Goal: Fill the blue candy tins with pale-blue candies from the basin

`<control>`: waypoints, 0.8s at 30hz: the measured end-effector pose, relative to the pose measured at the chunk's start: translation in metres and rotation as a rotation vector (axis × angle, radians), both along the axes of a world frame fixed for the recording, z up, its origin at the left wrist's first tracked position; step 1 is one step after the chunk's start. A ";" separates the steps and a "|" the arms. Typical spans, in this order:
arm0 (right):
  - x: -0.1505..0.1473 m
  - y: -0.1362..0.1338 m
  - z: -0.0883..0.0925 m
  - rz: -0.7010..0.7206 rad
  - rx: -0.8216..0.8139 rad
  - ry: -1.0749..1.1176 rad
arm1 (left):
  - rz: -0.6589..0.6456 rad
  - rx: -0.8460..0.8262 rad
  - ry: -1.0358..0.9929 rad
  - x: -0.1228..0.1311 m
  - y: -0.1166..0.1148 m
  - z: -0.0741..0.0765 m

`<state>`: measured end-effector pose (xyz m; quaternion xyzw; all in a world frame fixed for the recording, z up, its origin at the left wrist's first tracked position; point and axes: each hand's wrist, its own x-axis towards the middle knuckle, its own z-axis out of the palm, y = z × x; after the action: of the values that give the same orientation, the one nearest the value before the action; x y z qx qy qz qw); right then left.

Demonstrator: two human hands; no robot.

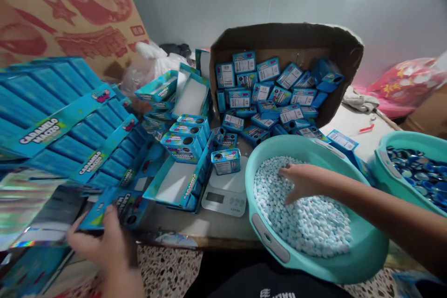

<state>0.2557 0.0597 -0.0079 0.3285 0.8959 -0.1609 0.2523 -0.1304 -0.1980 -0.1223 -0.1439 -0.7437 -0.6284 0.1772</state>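
Observation:
In the head view, my left hand (pixel 104 237) is at the lower left, with thumb and fingers closed on a small blue carton (pixel 99 209) that looks flat. My right hand (pixel 296 179) reaches into a turquoise basin (pixel 370 223) of small white and pale-blue candies (pixel 314 228). Its thumb stands apart from the fingers, whose tips dip into the candies. Left of the basin, a filled blue carton (pixel 226 161) sits on a white kitchen scale (pixel 225 198). A blue display tray (pixel 171 186) beside the scale holds several upright cartons (pixel 186 137) at its far end.
Full display trays (pixel 63 121) are stacked at the left, before a large cardboard box (pixel 70 14). An open brown box (pixel 286 37) spills blue cartons behind the scale. A second turquoise basin (pixel 387 163) with shiny blue-and-silver pieces stands far right. The table edge runs in front.

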 end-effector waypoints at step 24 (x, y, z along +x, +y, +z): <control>-0.128 0.020 0.029 0.248 -0.177 0.567 | -0.008 -0.003 -0.103 0.012 0.007 -0.001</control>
<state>0.1273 0.0796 0.0212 0.1358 0.9462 -0.2913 0.0376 -0.1181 -0.1908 -0.1232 -0.1147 -0.7523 -0.6344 0.1361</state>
